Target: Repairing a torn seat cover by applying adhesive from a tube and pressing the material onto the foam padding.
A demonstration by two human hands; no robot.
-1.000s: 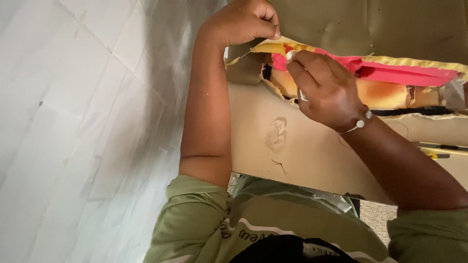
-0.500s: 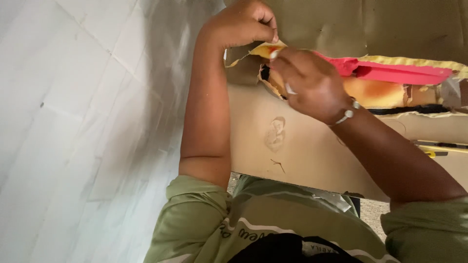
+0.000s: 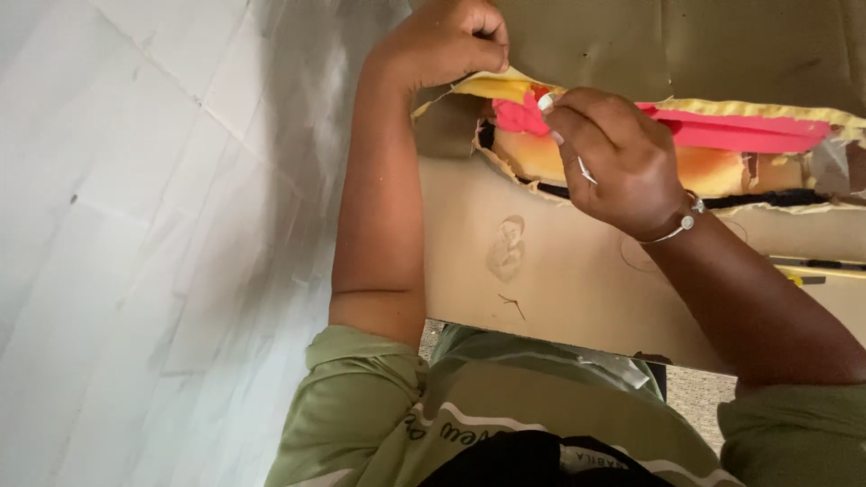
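Observation:
A tan seat cover [image 3: 577, 280] is torn open along a long slit, showing yellow-orange foam [image 3: 713, 171] inside. A pink fabric strip [image 3: 740, 131] lies in the slit. My left hand [image 3: 446, 41] is fisted and pinches the torn upper edge of the cover at the slit's left end. My right hand [image 3: 613, 153] is closed on the left end of the pink strip, fingertips touching just beside the left hand. A thin metal sliver, perhaps a needle [image 3: 585, 169], shows against the right hand's fingers. A silver bangle [image 3: 677, 230] circles the right wrist.
A white tiled floor [image 3: 135, 252] fills the left side. My olive green shirt [image 3: 469, 415] is at the bottom. A yellow-handled tool [image 3: 812, 269] lies on the cover at the far right. Grey tape [image 3: 830, 162] sits near the slit's right end.
My right hand slid left along the slit toward the left hand, then drew back slightly right, still gripping the pink strip. The left hand kept its pinch.

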